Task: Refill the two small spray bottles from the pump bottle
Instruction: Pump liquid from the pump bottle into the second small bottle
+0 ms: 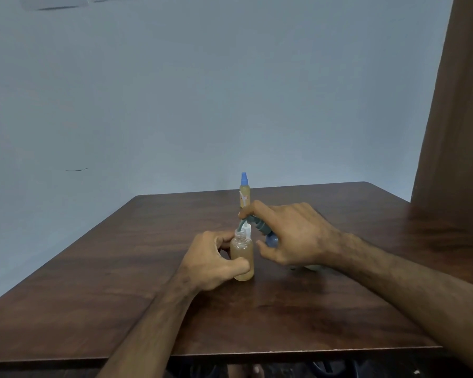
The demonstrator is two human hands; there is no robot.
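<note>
A small uncapped spray bottle (242,257) with amber liquid stands near the middle of the brown table (120,268). My left hand (210,261) grips its body. My right hand (290,233) is wrapped around the pump bottle (271,239), mostly hiding it, with the forefinger on top of the grey-blue pump head (257,223). The spout points down into the small bottle's open neck. A second small spray bottle (244,190), with a blue cap on, stands upright toward the table's far edge.
A pale blue wall rises behind the table. A brown curtain (453,105) hangs at the right. Something pale (313,267) peeks out on the table under my right wrist.
</note>
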